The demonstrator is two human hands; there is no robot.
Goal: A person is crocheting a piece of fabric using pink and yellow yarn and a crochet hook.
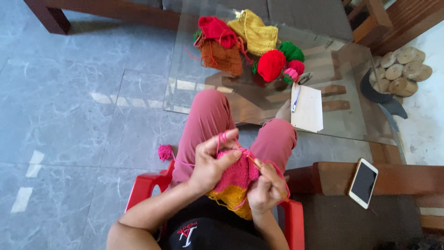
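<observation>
Low in the middle of the frame, a person sits on a red plastic chair (147,184) and holds a knitted piece (237,178) over the lap. The piece is pink on top and yellow below.

The left hand (210,164) is closed around the left edge of the knitted piece, and pink yarn (222,137) loops over its fingers. The right hand (264,189) is closed on a thin hook (254,162), whose tip pokes into the top of the piece. Each grip looks snug, not wide open.

The piece looks soft, light and floppy. It bends and folds where it hangs, so it likely needs a hold near the working edge to stay steady. The yarn is thin and could slip or tangle. A small pink yarn ball (165,152) lies on the floor at the left.

In the upper middle, a glass counter (194,88) carries more knitted pieces and yarn balls, among them a big red ball (271,65). A white paper (308,110) lies there too. A phone (363,182) rests at the right.
</observation>
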